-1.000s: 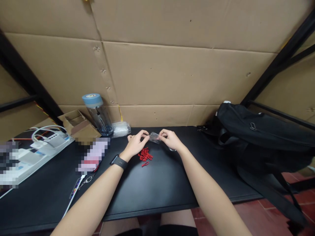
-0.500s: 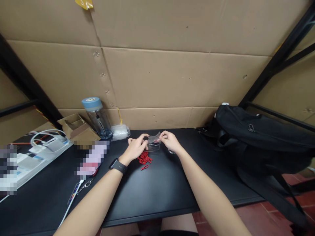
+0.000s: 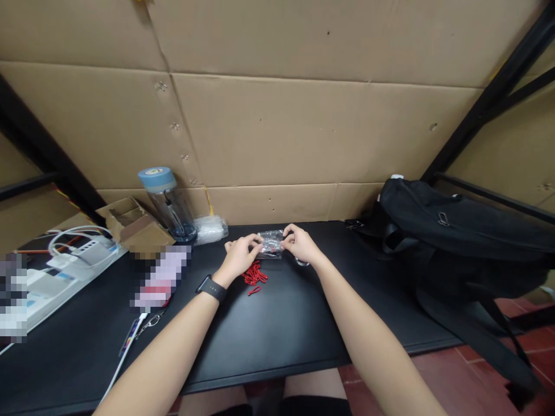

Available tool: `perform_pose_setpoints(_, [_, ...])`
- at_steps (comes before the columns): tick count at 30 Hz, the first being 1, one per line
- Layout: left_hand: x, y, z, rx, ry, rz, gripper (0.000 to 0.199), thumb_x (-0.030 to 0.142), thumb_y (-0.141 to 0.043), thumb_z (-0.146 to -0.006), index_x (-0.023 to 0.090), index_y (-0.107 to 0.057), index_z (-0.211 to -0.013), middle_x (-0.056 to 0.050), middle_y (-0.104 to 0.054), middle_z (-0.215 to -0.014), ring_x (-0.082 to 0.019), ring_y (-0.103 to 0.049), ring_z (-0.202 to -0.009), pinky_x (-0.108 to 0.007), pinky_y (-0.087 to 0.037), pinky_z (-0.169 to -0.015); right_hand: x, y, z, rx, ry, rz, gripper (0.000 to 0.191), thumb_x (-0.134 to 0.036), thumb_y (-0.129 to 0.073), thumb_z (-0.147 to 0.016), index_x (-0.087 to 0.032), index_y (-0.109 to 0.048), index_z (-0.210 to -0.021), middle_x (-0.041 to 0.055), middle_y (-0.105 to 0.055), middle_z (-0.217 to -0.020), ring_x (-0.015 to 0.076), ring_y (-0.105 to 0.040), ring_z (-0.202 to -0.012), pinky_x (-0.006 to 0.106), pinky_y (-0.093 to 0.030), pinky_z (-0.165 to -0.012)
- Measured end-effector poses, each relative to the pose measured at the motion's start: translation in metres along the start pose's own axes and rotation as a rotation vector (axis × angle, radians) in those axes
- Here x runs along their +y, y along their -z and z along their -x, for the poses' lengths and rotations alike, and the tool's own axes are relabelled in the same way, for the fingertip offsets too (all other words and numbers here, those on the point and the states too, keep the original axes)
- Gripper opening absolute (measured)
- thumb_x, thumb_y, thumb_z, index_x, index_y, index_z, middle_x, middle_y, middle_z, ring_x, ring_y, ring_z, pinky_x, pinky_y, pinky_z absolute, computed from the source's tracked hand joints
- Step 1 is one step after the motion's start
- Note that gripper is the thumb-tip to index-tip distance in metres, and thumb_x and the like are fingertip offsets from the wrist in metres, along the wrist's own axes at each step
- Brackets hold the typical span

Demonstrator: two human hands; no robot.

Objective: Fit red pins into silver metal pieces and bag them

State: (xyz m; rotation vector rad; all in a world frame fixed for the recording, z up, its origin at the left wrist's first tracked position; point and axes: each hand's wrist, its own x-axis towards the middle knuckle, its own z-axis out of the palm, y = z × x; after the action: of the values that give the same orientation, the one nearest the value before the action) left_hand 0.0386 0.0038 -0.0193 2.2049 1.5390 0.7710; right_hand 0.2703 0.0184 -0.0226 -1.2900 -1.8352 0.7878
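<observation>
Between my two hands is a small clear plastic bag [image 3: 272, 237] with something red inside it. My left hand [image 3: 241, 252] pinches the bag's left side between thumb and fingers. On the right side, my right hand [image 3: 300, 245] grips the bag with thumb and fingertips. A loose pile of red cord loops [image 3: 255, 273] lies on the black table just in front of my left hand, with one loop a little apart toward me. A ring-shaped band shows at my right wrist [image 3: 302, 262], and a black watch [image 3: 210, 288] is on my left.
Behind on the left stand a blue-lidded bottle [image 3: 167, 202], a bundle of clear plastic bags [image 3: 210, 229] and an open cardboard box [image 3: 136, 225]. A power strip [image 3: 65, 283] and a charging phone [image 3: 162, 277] lie left. A black backpack [image 3: 459, 242] sits right.
The plastic bag, crumpled and raised at its right before, now lies flatter and wider between my hands. Both hands hold its sides, and the camera view has shifted slightly.
</observation>
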Motion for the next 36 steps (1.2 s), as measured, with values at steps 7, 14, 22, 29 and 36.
perform_pose_setpoints(7, [0.0, -0.008, 0.001, 0.026, -0.016, -0.07, 0.025, 0.031, -0.055, -0.093, 0.031, -0.056, -0.118, 0.002, -0.077, -0.091, -0.022, -0.065, -0.101, -0.04, -0.028, -0.089, -0.004, -0.004, 0.005, -0.086, 0.079, 0.277, 0.032, -0.009, -0.057, -0.081, -0.026, -0.069, -0.105, -0.0027, -0.073, -0.075, 0.0151, -0.067, -0.07, 0.024, -0.047, -0.073])
perform_pose_setpoints(14, [0.0, -0.006, 0.006, -0.024, -0.213, -0.259, 0.034, 0.029, -0.042, -0.1, 0.034, -0.07, -0.118, -0.006, -0.072, -0.102, -0.025, -0.056, -0.104, -0.042, -0.031, -0.088, -0.01, -0.003, 0.011, -0.12, 0.197, 0.563, 0.033, -0.02, -0.072, -0.073, -0.029, -0.078, -0.105, 0.0058, -0.064, -0.101, 0.0226, -0.057, -0.096, 0.03, -0.047, -0.084])
perform_pose_setpoints(22, [-0.005, -0.008, 0.007, -0.026, -0.261, -0.261, 0.028, 0.03, -0.057, -0.09, 0.031, -0.07, -0.115, -0.006, -0.068, -0.123, -0.03, -0.047, -0.123, -0.048, -0.031, -0.096, -0.019, -0.008, 0.013, -0.137, 0.243, 0.653, 0.026, -0.022, -0.063, -0.086, -0.025, -0.074, -0.11, 0.0065, -0.07, -0.103, 0.0234, -0.054, -0.097, 0.034, -0.043, -0.086])
perform_pose_setpoints(29, [0.004, -0.002, 0.003, 0.11, -0.156, -0.143, 0.023, 0.035, -0.048, -0.099, 0.028, -0.068, -0.108, -0.006, -0.072, -0.116, -0.026, -0.055, -0.116, -0.045, -0.032, -0.093, -0.026, -0.012, 0.009, 0.02, 0.276, 0.511, 0.028, -0.023, -0.045, -0.101, -0.023, -0.072, -0.107, 0.0056, -0.073, -0.102, 0.0192, -0.057, -0.092, 0.03, -0.043, -0.085])
perform_pose_setpoints(36, [0.004, 0.009, 0.003, 0.19, -0.034, 0.047, 0.026, 0.043, -0.048, -0.099, 0.029, -0.07, -0.106, -0.001, -0.075, -0.11, -0.023, -0.062, -0.11, -0.042, -0.031, -0.098, -0.026, -0.019, 0.006, 0.064, 0.185, 0.11, 0.024, -0.032, -0.066, -0.088, -0.021, -0.072, -0.108, 0.0025, -0.073, -0.085, 0.0159, -0.06, -0.072, 0.026, -0.045, -0.07])
